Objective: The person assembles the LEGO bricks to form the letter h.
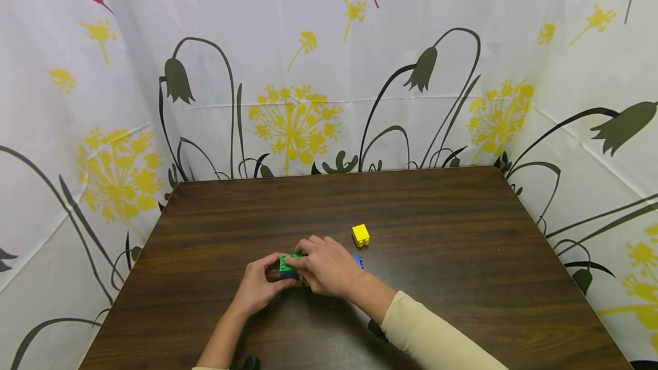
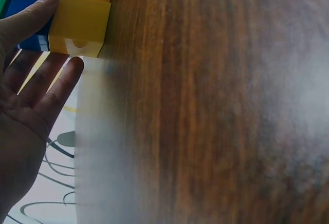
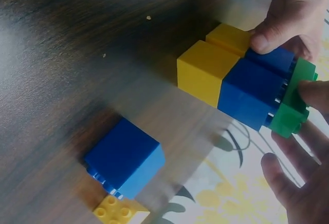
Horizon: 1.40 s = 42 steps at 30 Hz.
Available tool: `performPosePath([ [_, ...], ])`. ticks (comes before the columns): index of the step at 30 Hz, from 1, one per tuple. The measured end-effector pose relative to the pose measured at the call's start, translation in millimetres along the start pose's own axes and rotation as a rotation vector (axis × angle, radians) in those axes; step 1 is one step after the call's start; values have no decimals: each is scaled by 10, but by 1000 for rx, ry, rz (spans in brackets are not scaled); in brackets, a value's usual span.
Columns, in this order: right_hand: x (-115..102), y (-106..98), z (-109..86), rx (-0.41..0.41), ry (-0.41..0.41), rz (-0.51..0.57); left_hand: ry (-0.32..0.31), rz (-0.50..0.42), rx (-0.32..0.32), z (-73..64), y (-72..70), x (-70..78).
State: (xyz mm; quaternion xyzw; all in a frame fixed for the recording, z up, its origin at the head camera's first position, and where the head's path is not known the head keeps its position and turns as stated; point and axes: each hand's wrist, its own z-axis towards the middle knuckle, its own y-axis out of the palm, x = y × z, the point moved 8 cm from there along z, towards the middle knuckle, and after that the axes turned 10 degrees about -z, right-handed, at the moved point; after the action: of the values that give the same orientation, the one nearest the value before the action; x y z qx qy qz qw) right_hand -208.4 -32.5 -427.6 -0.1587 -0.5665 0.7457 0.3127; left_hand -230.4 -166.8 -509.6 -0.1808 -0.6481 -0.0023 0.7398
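A stack of toy building bricks stands on the table between the hands: two yellow bricks [image 3: 204, 74] at the bottom, two blue bricks [image 3: 249, 93] above, and a thinner green brick [image 3: 293, 103] across the top. Blue studs show in a narrow gap under the green brick. My left hand [image 1: 257, 286] grips the stack from the left, its thumb [image 2: 33, 18] against a blue brick and its fingers behind. At the top, my right hand [image 1: 329, 267] holds the green brick, one finger lying on its studded face. In the head view this hand hides part of the stack.
A loose blue brick [image 3: 123, 152] lies right of the stack, mostly behind the right hand in the head view. Just beyond it lies a loose yellow brick [image 1: 361, 235], studs sideways. A flower-patterned curtain [image 1: 308, 27] hangs around the brown wooden table [image 1: 437, 210].
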Motion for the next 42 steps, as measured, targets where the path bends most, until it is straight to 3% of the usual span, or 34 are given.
performPosePath([
  [35, 16, -15, 84, -63, 32, -28, 24, -3, -13, 7, 4, -26],
  [42, -5, 13, 83, -85, 10, -38, 97, 44, -19, -12, 21, 62],
])
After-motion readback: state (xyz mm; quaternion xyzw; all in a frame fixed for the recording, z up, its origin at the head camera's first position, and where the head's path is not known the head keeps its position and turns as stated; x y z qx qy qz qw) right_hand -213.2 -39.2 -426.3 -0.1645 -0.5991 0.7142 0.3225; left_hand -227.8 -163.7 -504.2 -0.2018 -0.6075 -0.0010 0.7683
